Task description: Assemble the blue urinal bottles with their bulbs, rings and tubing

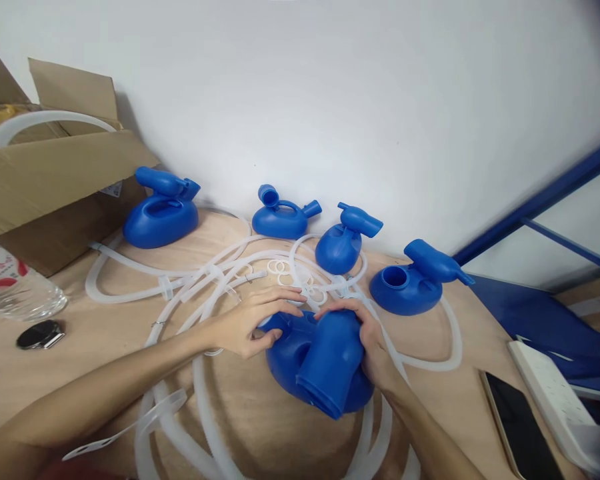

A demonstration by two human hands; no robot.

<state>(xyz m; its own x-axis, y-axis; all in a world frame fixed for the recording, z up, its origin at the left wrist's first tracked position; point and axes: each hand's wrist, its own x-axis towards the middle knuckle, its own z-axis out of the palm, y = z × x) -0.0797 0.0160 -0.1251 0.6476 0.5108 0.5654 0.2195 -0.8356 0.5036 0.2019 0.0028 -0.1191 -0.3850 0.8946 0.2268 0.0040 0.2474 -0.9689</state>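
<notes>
A blue plastic vessel with a wide open spout lies on the wooden table right in front of me. My left hand rests on its left side, fingers curled over the top edge. My right hand wraps round the spout's right side. Both hands grip the same vessel. Clear silicone tubes run in loops under and around it, and small white rings lie just behind my hands.
Several more blue vessels stand along the white wall. An open cardboard box sits at the left, with a clear bottle and a watch. A phone and power strip lie at the right.
</notes>
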